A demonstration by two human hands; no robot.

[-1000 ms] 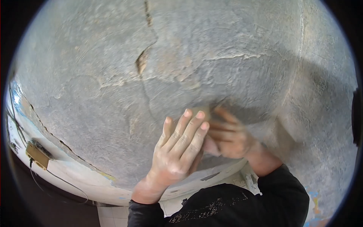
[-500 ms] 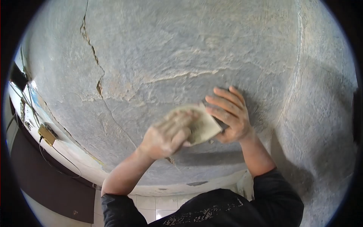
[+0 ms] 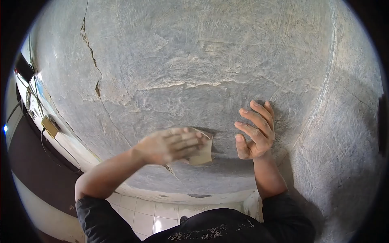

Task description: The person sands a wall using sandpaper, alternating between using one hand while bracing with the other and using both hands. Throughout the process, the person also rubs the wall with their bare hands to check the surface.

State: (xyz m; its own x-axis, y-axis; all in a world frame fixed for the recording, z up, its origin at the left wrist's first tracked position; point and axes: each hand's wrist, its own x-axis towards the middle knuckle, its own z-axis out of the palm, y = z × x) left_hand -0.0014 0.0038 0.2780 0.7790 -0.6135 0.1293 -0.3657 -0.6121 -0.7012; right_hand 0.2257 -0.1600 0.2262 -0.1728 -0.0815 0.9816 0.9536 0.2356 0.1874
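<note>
A folded pale sheet of sandpaper lies against the grey plastered wall. My left hand is laid over it, its fingers stretched across the sheet and somewhat smeared by motion. The sheet's right part sticks out past my fingertips, and my palm side is hidden. To the right, my right hand is raised at the wall with fingers apart and nothing in it. A gap of bare wall lies between it and the sandpaper.
A dark crack runs down the wall's left part, and a rough ridge crosses the middle. Far left, a yellowish socket box has cables hanging from it. White floor tiles show below. On the right the wall meets another rough surface.
My left hand has moved left with the sandpaper and now lies flatter over it. My right hand, earlier at the sheet's edge, is now apart from it. The view has shifted slightly.
</note>
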